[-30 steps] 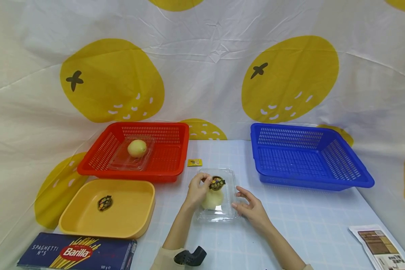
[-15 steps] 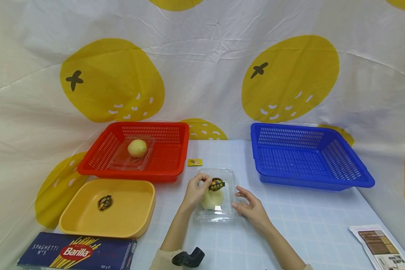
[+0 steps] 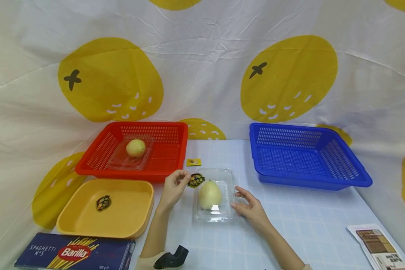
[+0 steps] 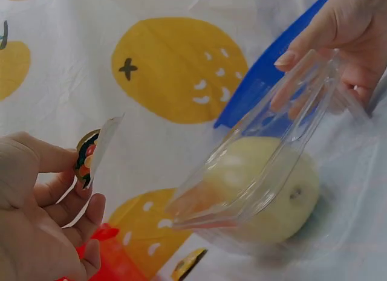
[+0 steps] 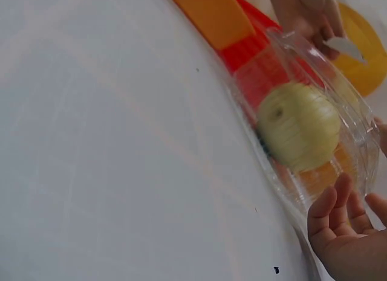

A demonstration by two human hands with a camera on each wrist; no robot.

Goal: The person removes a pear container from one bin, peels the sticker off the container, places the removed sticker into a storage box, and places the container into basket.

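Note:
In the head view my left hand (image 3: pixel 173 188) pinches a dark round fruit-label sticker (image 3: pixel 196 180) between thumb and forefinger, just off the left side of a clear plastic clamshell box (image 3: pixel 225 191). The left wrist view shows the white back of the sticker (image 4: pixel 104 149) bent away from its printed face. A pale yellow round fruit (image 3: pixel 210 195) lies inside the box, whose lid appears shut down over it. My right hand (image 3: pixel 254 213) rests at the box's right side, fingers loosely bent, fingertips touching or very near its edge.
A red basket (image 3: pixel 165 173) at back left holds another clear box with a fruit. A yellow tray (image 3: pixel 135 228) with a similar sticker (image 3: pixel 103 203) stands before it. Also around are a blue basket (image 3: pixel 310 183), spaghetti box (image 3: pixel 74 253), small yellow packet (image 3: pixel 194 162) and pouch (image 3: pixel 378 245).
My left hand has moved left from above the box, carrying the sticker off the lid. The fruit beneath is now uncovered to view. My right hand has stayed at the box's right side.

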